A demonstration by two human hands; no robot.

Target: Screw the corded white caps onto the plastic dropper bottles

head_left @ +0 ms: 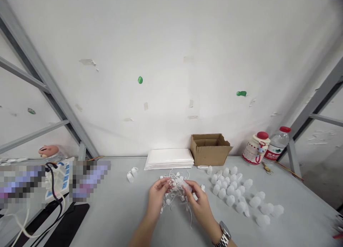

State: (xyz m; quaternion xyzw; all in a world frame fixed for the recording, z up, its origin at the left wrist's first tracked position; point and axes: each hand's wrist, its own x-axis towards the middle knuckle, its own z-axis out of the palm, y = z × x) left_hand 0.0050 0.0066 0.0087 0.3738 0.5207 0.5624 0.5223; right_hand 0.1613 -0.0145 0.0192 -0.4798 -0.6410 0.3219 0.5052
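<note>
Rightwards of the hands [155, 195] [198, 201], a label [271, 153] bears characters

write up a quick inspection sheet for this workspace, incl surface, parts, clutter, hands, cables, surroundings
Surface: grey tabletop, parts spread over its middle and right.
Job's things: tangled pile of white corded pieces under the hands; loose translucent pieces to the right; two white-topped pieces apart on the left.
Clutter: stack of flat white packs, cardboard box, red-lidded jar and water bottle along the back.
Hands: right hand pinches a translucent item; left hand close beside it, grip unclear.
Cables: black and white cables by a power strip on the left.
Surroundings: white wall with tape scraps; grey metal frame both sides.
</note>
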